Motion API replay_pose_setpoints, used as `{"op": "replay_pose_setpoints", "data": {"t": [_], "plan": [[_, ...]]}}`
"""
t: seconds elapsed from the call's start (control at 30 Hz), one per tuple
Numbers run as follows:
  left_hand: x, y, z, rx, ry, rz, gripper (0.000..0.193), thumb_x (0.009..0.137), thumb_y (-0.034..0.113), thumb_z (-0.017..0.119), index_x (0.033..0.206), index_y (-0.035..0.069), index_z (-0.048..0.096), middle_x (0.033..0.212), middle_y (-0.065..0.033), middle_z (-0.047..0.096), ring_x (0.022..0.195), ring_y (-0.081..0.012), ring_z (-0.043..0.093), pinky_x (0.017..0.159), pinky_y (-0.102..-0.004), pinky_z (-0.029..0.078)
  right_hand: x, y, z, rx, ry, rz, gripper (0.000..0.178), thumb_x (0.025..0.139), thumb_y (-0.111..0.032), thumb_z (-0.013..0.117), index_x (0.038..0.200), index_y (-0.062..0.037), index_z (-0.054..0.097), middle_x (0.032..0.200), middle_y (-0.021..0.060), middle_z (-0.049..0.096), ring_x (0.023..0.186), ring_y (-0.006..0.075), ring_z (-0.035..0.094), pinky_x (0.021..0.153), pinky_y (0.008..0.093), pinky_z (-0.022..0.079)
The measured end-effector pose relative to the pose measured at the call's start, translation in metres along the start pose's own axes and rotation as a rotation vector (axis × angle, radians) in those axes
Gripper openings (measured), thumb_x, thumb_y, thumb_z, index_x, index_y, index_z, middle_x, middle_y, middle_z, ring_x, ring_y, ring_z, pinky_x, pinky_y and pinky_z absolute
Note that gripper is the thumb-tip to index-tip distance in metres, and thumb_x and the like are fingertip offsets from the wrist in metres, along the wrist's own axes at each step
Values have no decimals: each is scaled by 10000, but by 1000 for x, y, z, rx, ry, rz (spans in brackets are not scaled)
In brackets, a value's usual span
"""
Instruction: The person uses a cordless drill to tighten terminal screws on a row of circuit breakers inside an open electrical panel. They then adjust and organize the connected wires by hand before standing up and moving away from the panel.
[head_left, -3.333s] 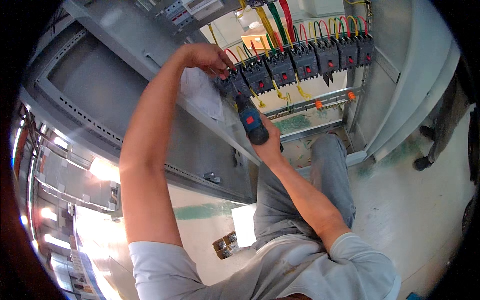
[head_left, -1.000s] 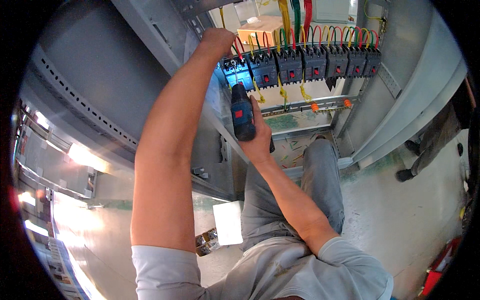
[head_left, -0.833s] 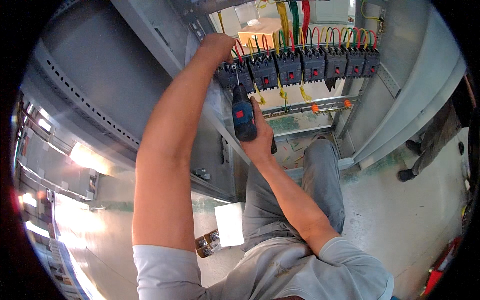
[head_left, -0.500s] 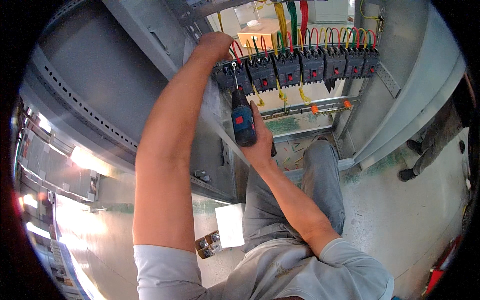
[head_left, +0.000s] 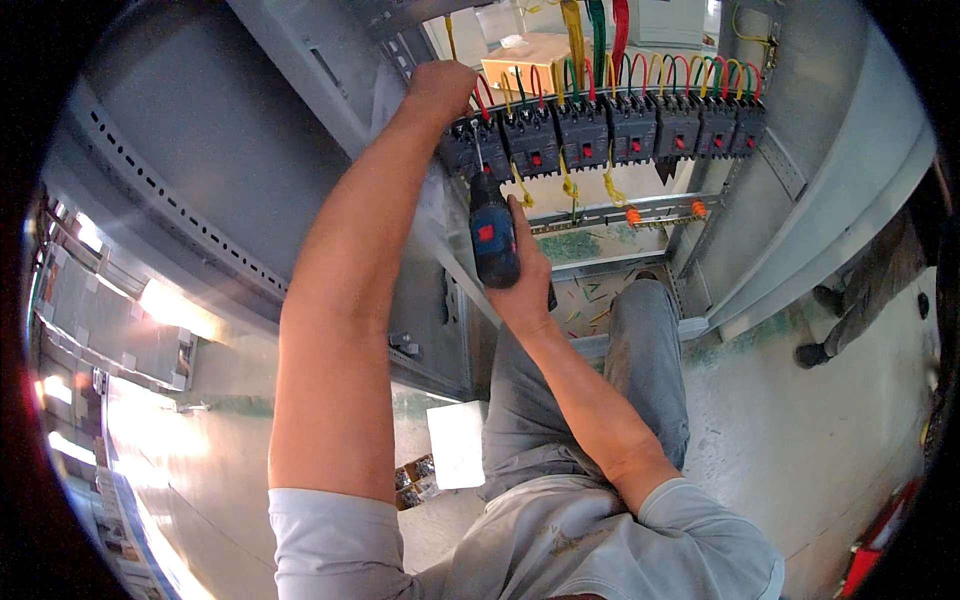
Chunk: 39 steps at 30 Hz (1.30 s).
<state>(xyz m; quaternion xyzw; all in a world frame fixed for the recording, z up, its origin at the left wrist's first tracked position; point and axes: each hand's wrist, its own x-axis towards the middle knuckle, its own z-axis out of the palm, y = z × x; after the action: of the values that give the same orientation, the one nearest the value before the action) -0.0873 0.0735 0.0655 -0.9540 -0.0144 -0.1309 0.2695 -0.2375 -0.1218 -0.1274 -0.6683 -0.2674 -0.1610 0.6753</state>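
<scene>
My right hand (head_left: pixel 526 284) is wrapped round a dark blue cordless drill (head_left: pixel 494 238). Its long thin bit (head_left: pixel 478 146) points up at the top of the leftmost black circuit breaker (head_left: pixel 462 152). Beside the bit's tip, my left hand (head_left: pixel 446 86) is closed at the upper edge of that breaker, next to a red wire (head_left: pixel 484 92). The back of the hand faces me, and whatever its fingers pinch is hidden. More black breakers (head_left: pixel 583 136) with red switches continue the row rightward, looped with red, yellow and green wires.
Grey cabinet walls (head_left: pixel 215 120) flank the row. Behind it sits a cardboard box (head_left: pixel 530 62). A lower rail (head_left: pixel 670 212) carries orange insulators. Wire scraps lie at the cabinet base. On the floor are a white sheet (head_left: pixel 456 444) and a box of small parts (head_left: pixel 415 482). Another person's legs (head_left: pixel 868 285) stand right.
The whole view has shifted slightly. The small light ring seen at the bit's tip no longer shows clearly. Both hands stay at the leftmost breaker, and the drill stays in my right hand.
</scene>
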Motion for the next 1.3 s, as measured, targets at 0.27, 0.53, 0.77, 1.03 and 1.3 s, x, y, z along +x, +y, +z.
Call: {"op": "replay_pose_setpoints", "data": {"t": [0.27,0.53,0.77,1.03,1.3], "plan": [[-1,1,5,1,45,-13,337,749,252,838,1058,132,778,1051,-147,759,1011,-343,734,832,-474,598,37,-45,-36,-231,-146,-11,826,741,-58,771,1508,-72,464,1129,279,691,1061,450,679,886,456,548],[4,5,3,-42,1,14,385,719,232,858,1082,138,774,1039,-146,761,1000,-348,738,828,-479,600,120,-81,-68,-442,-411,-101,576,728,-213,765,1280,-85,658,1017,248,721,991,430,690,858,506,557],[-1,6,7,8,60,-40,379,675,218,898,1023,114,789,1038,-126,768,991,-331,744,801,-457,609,139,-96,-58,-528,-490,-143,512,734,-198,757,1225,-81,673,980,235,727,945,435,698,846,512,558],[9,8,8,-9,1,-62,333,719,199,868,1033,121,788,1047,-129,767,1021,-326,737,847,-458,601,50,-38,-45,-294,-226,-63,822,730,-46,763,1502,-73,482,1132,280,687,1043,458,672,884,471,553],[12,2,13,-60,-37,-92,378,705,236,872,1062,145,782,1084,-140,759,1045,-328,728,858,-462,593,32,-23,-29,-26,-135,-1,796,794,15,741,1528,-44,439,1225,256,684,1145,320,696,955,348,513]]}}
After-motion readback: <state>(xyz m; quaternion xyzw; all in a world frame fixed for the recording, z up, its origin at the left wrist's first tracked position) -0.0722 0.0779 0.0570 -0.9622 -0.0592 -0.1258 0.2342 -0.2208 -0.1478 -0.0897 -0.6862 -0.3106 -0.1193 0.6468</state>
